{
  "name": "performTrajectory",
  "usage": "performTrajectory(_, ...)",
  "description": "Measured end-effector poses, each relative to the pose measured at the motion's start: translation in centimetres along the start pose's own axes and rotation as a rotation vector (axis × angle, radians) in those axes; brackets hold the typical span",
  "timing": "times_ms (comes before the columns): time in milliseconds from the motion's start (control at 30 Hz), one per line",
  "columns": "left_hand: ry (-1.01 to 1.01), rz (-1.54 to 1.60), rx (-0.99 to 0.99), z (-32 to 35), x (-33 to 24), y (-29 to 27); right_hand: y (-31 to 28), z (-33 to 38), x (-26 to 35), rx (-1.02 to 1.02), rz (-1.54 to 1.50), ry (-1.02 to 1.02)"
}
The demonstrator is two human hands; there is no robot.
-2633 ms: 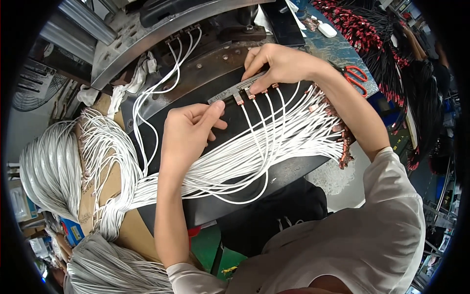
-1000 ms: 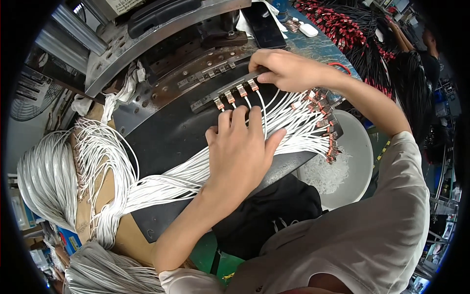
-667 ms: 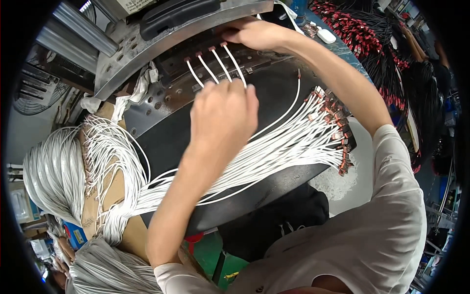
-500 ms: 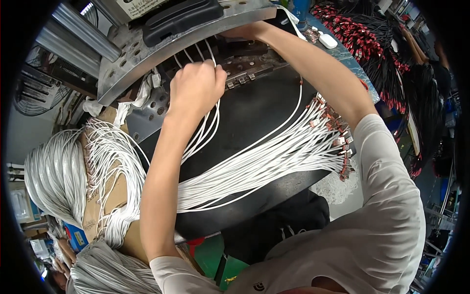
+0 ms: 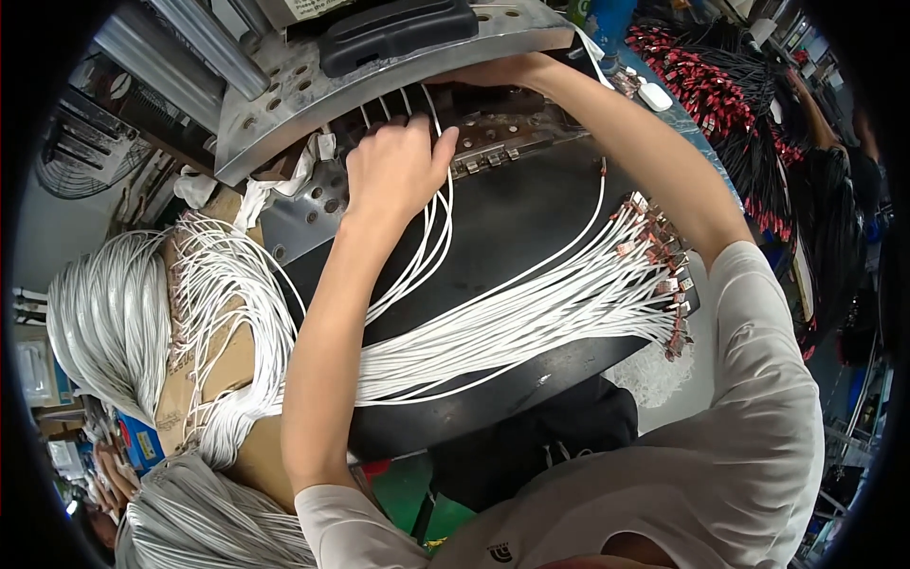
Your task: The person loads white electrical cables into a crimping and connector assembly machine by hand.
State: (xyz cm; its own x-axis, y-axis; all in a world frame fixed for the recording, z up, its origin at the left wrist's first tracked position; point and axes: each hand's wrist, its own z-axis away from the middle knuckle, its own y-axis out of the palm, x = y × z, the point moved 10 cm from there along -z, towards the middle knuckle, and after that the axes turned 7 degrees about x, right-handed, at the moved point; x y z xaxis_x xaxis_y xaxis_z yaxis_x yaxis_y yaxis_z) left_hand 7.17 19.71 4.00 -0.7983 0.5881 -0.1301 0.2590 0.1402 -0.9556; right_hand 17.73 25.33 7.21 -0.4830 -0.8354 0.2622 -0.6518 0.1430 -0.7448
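My left hand (image 5: 398,171) is bent over several white cables (image 5: 442,223) at the front of a metal mould (image 5: 488,156). Its fingers curl over the cables, fingertips out of sight, while the thumb stands away to the right. Thin cable lengths run on from the knuckles under a thick metal plate (image 5: 398,83). My right hand (image 5: 488,71) reaches beneath that same plate from the right; only its wrist side shows, and its fingers are hidden. Below the mould, a bundle of white cables (image 5: 512,318) with metal connectors (image 5: 671,284) at the right end lies across a black tabletop (image 5: 512,218).
Steel columns (image 5: 180,71) rise behind the plate, which carries a black handle-like block (image 5: 398,38). Coiled grey-white cables (image 5: 109,322) sit on cardboard (image 5: 180,398) at left. Black cables with red ends (image 5: 697,85) pile up at far right, past a blue bench (image 5: 697,142).
The whole view has shifted, so the scene sits slightly further right. My left thumb has spread away from the fingers. My right hand stays under the plate.
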Motion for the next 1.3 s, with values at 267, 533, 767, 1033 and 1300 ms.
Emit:
performTrajectory(267,0.001,0.722,-0.099,12.7,-5.4,-7.7,-0.8,12.5,20.3,0.493,-0.773,0.213)
performTrajectory(533,-0.657,2.013,0.154,41.6,-4.9,9.5,10.3,40.0,27.9,0.141,-1.412,1.401)
performTrajectory(767,-1.285,1.7,-0.429,45.6,0.4,13.7,13.6,43.8,23.2,-0.628,-1.49,1.357)
performTrajectory(1033,-1.331,1.646,-0.444,46.2,0.7,13.5,14.3,42.6,23.3,-0.563,-1.609,1.296)
performTrajectory(1300,-1.169,1.647,0.141,43.2,-0.5,12.4,15.0,40.2,23.6,-0.451,-1.789,1.119)
